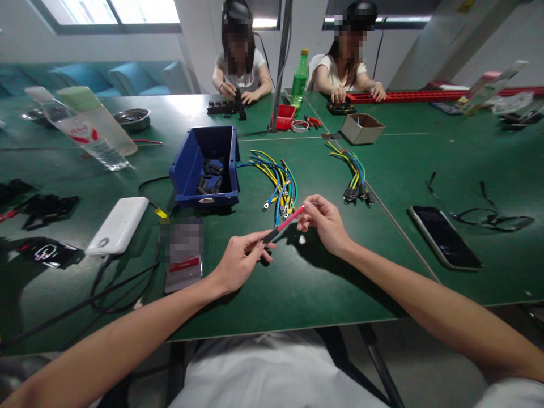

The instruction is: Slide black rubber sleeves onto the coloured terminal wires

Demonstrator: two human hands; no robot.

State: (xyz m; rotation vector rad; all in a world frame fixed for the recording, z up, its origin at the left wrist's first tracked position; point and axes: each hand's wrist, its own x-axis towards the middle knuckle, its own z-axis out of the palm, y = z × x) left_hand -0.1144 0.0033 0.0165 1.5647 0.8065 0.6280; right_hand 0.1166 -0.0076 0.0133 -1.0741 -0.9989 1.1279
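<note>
Between my hands a red wire with a black sleeve at one end slants up to the right. My left hand is closed on the black sleeve. The fingers of my right hand pinch the wire's far end. Just beyond lies a loose bundle of blue, yellow and green wires, several with ring terminals. Another bundle, its ends in black sleeves, rests farther right. Left of the wires stands a blue bin with black sleeves inside.
A phone, a white power bank and black cables lie at left. On the right are another phone and eyeglasses. Across the table two people work near a metal pole, a green bottle and a small carton.
</note>
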